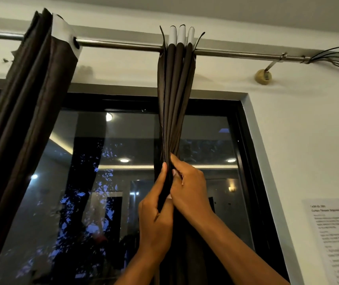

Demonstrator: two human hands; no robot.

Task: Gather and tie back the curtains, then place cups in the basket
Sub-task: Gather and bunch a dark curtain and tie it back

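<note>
left of the rod bracket (263, 76), the first curtain (30, 103) is hanging bunched at the window's (106, 182) edge, with no tie showing. nearer the bracket, the second curtain (174, 103) is hanging gathered, and you are clamping it with both hands: your left hand (156, 221) is pinching the folds, your right hand (189, 192) is curling round them beside it. tying looks undone; cups and basket aren't showing.

wall notice (335, 239), print too blurred
</note>
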